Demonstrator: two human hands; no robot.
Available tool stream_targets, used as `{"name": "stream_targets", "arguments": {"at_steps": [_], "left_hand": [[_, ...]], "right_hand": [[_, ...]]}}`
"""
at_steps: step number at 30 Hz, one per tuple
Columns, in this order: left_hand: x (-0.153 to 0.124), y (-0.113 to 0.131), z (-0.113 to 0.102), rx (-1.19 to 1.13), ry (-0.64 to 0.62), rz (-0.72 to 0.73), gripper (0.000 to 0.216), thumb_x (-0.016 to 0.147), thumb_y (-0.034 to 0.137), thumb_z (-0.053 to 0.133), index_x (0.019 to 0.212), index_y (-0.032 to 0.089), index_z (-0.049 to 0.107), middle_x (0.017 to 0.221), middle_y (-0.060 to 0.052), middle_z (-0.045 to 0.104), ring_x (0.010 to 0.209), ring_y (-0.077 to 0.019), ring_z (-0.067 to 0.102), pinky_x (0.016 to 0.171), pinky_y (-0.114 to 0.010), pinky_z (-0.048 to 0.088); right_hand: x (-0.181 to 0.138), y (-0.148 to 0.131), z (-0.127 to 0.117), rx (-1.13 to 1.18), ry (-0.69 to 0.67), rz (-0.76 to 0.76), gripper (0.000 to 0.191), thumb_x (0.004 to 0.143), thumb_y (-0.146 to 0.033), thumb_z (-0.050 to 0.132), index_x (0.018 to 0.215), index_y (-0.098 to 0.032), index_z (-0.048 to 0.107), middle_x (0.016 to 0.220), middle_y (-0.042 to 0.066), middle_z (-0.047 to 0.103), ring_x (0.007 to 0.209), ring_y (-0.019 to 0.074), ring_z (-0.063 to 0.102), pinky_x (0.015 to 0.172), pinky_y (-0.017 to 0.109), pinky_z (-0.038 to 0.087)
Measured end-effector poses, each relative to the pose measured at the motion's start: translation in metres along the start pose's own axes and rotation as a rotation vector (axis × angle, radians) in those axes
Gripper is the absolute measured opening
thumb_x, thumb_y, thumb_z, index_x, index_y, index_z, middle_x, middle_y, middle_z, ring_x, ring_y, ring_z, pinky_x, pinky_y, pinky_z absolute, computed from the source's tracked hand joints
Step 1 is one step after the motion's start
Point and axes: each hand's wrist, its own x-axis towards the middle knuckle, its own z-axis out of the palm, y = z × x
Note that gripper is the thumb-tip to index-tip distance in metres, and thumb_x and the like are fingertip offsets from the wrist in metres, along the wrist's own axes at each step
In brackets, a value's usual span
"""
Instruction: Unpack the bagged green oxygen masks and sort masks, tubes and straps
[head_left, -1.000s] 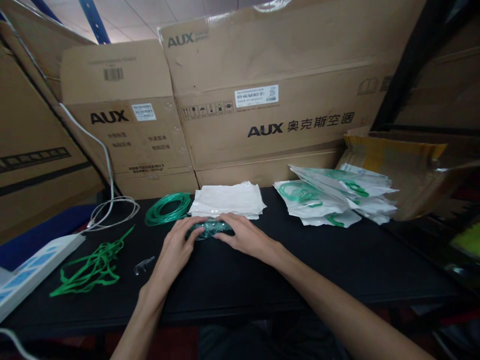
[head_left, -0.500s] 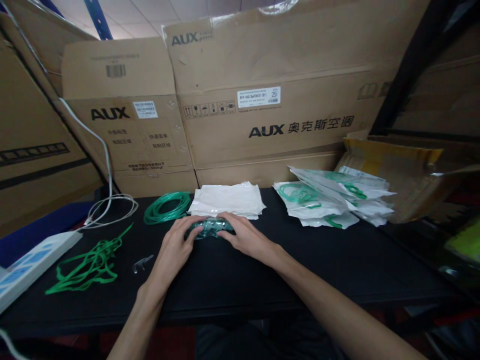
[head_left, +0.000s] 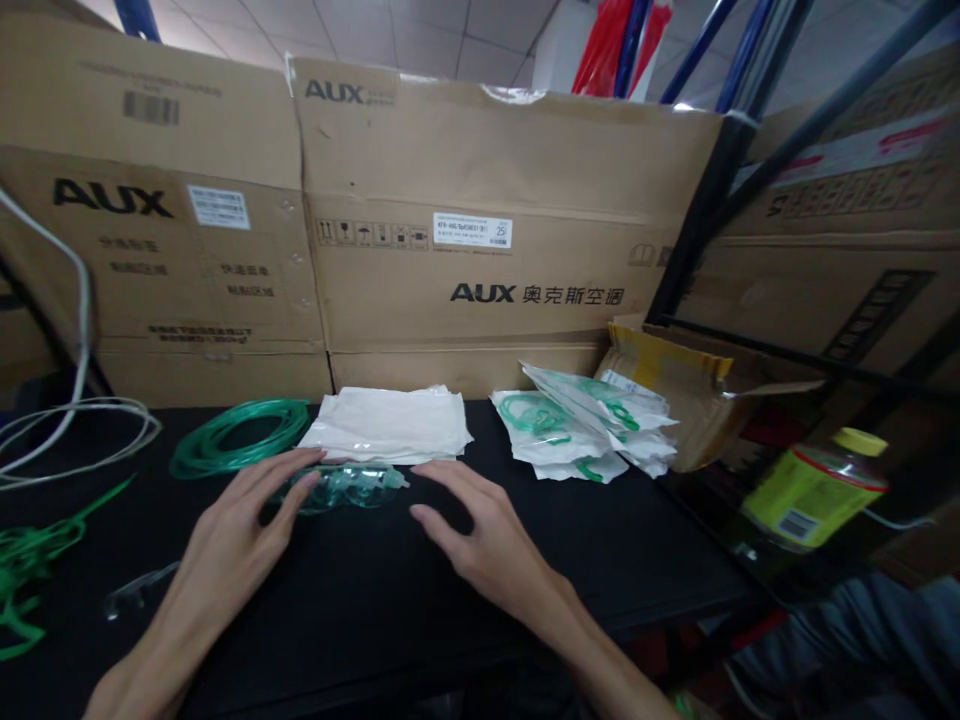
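Several clear, green-tinted plastic cup-like parts (head_left: 349, 487) lie in a row on the black tabletop, one with a small nozzle pointing right. My left hand (head_left: 251, 515) has its thumb and fingers closed round the left end of that row and hides part of it. Just right of the nozzle, my right hand (head_left: 480, 525) is open, thumb and fingers apart, holding nothing. Right behind the parts lies a stack of white plastic bags (head_left: 390, 422). A coil of green tubing (head_left: 240, 437) is beyond my left hand.
Filled bags with green tubing (head_left: 577, 420) lie right of the stack, near an open carton (head_left: 675, 400). Green elastic straps (head_left: 37, 550) and a small clear plastic piece (head_left: 135, 592) are at left. A yellow-labelled bottle (head_left: 817, 490) stands at right. Large cartons (head_left: 480, 160) wall the back.
The view has swung right, bringing the bottle fully into sight. My right hand has come off the green plastic parts and opened, while my left hand stays at their left end.
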Motion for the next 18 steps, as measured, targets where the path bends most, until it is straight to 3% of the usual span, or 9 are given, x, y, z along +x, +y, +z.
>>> {"name": "stream_targets", "arguments": {"at_steps": [4,6,8,9,11,14,18], "left_hand": [[0.003,0.047,0.001,-0.052,0.085,-0.156,0.043,0.092,0.059,0.05,0.106,0.026,0.074,0.115,-0.003,0.076,0.112,-0.0323,0.069,0.105,-0.045,0.05],[0.008,0.078,0.019,-0.209,-0.03,-0.229,0.04,0.09,0.058,0.054,0.101,0.027,0.076,0.103,-0.002,0.08,0.104,-0.0316,0.073,0.098,-0.044,0.055],[0.015,0.109,0.051,-0.442,-0.26,-0.248,0.032,0.092,0.048,0.057,0.104,0.027,0.077,0.098,-0.003,0.081,0.099,-0.0293,0.074,0.097,-0.044,0.055],[0.02,0.123,0.07,-0.578,-0.345,-0.295,0.029,0.092,0.041,0.059,0.108,0.025,0.077,0.098,-0.005,0.081,0.095,-0.0273,0.075,0.096,-0.042,0.056],[0.031,0.144,0.111,-0.866,-0.464,-0.54,0.023,0.088,0.026,0.064,0.105,0.019,0.077,0.102,-0.011,0.08,0.086,-0.0247,0.076,0.094,-0.041,0.056],[0.049,0.166,0.159,-0.985,-0.503,-0.601,0.024,0.087,0.014,0.06,0.107,0.013,0.073,0.109,-0.016,0.077,0.086,-0.0225,0.076,0.089,-0.037,0.059],[0.065,0.182,0.187,-1.095,-0.476,-0.584,0.034,0.081,0.004,0.056,0.111,0.016,0.069,0.099,-0.008,0.078,0.091,-0.0187,0.074,0.091,-0.03,0.057]], "right_hand": [[-0.039,0.005,-0.064,-0.158,0.186,0.178,0.018,0.098,-0.03,0.062,0.11,-0.023,0.073,0.113,0.005,0.077,0.107,0.0222,0.071,0.098,0.035,0.053],[-0.048,0.014,-0.092,-0.263,0.27,0.256,0.019,0.099,-0.034,0.06,0.101,-0.022,0.075,0.107,0.006,0.078,0.102,0.0247,0.072,0.095,0.038,0.054],[-0.049,0.022,-0.109,-0.355,0.333,0.258,0.02,0.098,-0.035,0.061,0.098,-0.021,0.075,0.102,0.007,0.078,0.097,0.0261,0.072,0.09,0.039,0.054],[-0.047,0.025,-0.113,-0.385,0.335,0.238,0.02,0.099,-0.034,0.06,0.097,-0.021,0.074,0.101,0.007,0.078,0.096,0.026,0.073,0.089,0.039,0.055],[-0.04,0.028,-0.114,-0.42,0.292,0.165,0.019,0.099,-0.029,0.057,0.098,-0.02,0.074,0.102,0.008,0.077,0.097,0.0254,0.073,0.091,0.038,0.056],[-0.026,0.033,-0.105,-0.49,0.218,0.069,0.021,0.099,-0.022,0.054,0.106,-0.019,0.074,0.118,0.013,0.073,0.111,0.0264,0.07,0.1,0.041,0.055],[-0.006,0.05,-0.098,-0.69,0.116,0.013,0.04,0.095,-0.018,0.055,0.134,-0.014,0.063,0.147,0.019,0.056,0.141,0.0325,0.049,0.118,0.053,0.04]]}}
